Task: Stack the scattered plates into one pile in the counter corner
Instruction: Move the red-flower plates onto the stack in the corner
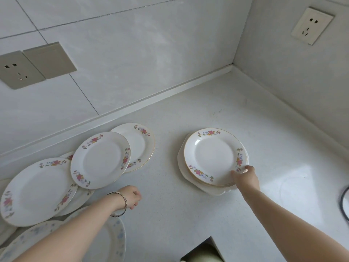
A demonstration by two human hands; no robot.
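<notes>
A white speckled countertop (170, 214) filled most of the view, meeting grey-white tiled walls (132, 53) at a corner far to the right. On the left side of the counter lay a loose, overlapping spread of scattered plates: a large floral-rimmed plate (37, 191) nearest the left edge, a second floral plate (100, 159) resting partly over it, and a third gold-edged floral plate (139, 144) tucked behind that one, nearer the wall. Plates with a pale blue pattern (113, 241) sat at the near left, partly hidden under the left forearm. Right of centre, well apart from that spread and still short of the corner itself, stood a small pile of plates (213, 157); its top plate carried pink flowers and a gold rim, and a wider plain white plate (213, 191) showed beneath. The right hand (245, 176) reached to the near right edge of that pile, thumb on top of the rim and fingers curled under it, pinching the top plate. The left hand (132, 197) hovered over bare counter near the scattered plates, its fingers curled loosely inward and holding nothing, with thin bracelets (120, 205) at the wrist. Two grey wall sockets (35, 65) sat on the far left wall, and a cream socket (312, 25) on the right wall.
</notes>
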